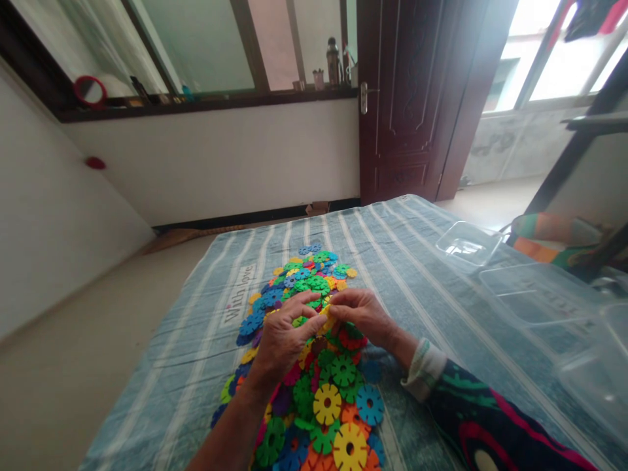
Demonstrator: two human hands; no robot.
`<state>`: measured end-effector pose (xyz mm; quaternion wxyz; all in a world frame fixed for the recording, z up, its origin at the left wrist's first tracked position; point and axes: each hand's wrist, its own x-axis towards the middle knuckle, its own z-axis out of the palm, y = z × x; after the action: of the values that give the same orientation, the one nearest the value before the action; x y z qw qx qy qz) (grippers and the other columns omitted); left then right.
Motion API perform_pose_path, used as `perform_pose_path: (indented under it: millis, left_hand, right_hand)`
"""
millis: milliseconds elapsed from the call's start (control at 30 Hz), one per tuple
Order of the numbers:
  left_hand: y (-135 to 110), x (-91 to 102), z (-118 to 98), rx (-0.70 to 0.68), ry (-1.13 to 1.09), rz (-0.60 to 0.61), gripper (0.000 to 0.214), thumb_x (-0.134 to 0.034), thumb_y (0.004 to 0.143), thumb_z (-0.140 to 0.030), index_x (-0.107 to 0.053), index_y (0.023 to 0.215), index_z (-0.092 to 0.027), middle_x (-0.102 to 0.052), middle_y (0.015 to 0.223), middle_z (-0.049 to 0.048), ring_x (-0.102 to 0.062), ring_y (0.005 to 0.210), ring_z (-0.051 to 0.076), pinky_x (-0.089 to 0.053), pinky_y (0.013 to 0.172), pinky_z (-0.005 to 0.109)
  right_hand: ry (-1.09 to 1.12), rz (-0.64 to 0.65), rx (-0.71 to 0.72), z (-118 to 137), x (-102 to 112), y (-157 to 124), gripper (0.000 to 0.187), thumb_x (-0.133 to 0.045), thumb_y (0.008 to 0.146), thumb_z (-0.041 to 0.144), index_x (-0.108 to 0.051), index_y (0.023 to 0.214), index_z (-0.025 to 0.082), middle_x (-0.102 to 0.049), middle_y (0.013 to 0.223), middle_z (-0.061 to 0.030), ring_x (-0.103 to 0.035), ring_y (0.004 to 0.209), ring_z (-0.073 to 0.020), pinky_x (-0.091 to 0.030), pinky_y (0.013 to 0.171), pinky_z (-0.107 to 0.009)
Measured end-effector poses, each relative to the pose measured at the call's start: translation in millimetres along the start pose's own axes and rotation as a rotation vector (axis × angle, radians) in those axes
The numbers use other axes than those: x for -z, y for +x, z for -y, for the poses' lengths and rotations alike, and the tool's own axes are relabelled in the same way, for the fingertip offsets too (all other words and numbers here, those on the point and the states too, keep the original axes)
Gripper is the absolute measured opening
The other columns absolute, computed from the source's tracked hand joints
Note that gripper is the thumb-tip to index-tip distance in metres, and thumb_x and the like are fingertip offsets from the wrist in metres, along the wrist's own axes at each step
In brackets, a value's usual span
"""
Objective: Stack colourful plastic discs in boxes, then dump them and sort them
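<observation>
A long heap of notched plastic discs in green, blue, yellow, orange, red and purple lies on a striped cloth. Above the middle of the heap, my left hand and my right hand meet. Between their fingertips is a yellow notched disc, pinched from both sides. The fingers cover much of it, and I cannot tell whether it is one disc or two joined. Larger yellow discs lie at the near end of the heap.
Clear plastic containers stand on the right side of the cloth. Beyond its far edge are a white wall and a dark red door. A thermos and a red-rimmed mirror stand on the window ledge.
</observation>
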<state>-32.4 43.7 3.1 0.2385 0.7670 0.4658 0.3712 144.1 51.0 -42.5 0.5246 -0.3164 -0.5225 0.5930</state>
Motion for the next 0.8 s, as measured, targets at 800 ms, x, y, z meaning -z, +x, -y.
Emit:
perform_pose_path:
  millis: [800]
  left_hand:
    - [-3.8,29.6,-13.4,-0.001,0.631,0.537,0.01,-0.068,0.067,-0.019,-0.07,0.076,-0.017,-0.042,0.146,0.0176,-0.023,0.141,0.04,-0.023,0.114,0.054]
  right_hand:
    - [0.066,-0.265,-0.095,2.0,23.5,6.0,0.032,-0.077,0.06,0.038,-0.068,0.078,0.014,-0.066,0.064,0.0009,-0.054,0.043,-0.0077,-0.043,0.041,-0.02]
